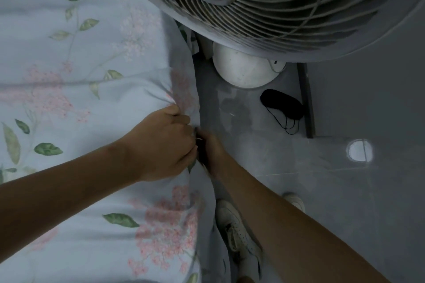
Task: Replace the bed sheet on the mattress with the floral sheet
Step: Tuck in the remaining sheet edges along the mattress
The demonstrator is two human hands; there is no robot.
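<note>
1. The left hand (165, 142) reached in from the lower left, forearm stretched across the bed, wrist bent so the knuckles faced up and the fingers (184, 119) curled down over the bed's edge.
2. Those fingers were closed on a gathered fold of the floral sheet (69, 75); creases in the cloth fanned out just above and to the left of the thumb.
3. The right hand (210, 149) came in from the lower right, forearm running up alongside the bed, and met the left hand at the edge, touching it.
4. Its fingers were tucked down between the sheet's hanging side and the left hand, hidden from view, so how far they were closed and what they held could not be told.
5. The floral sheet lay spread over the mattress, covering everything to the left of the fingers and draping over the edge beneath them.
6. Beyond the fingers stood a fan (264, 6) on its round white base (243, 70).
7. To the right of the fingers a black eye mask (281, 104) lay on the grey floor (345, 190).
8. Below the right forearm a white shoe (236, 232) stood beside the bed.
</note>
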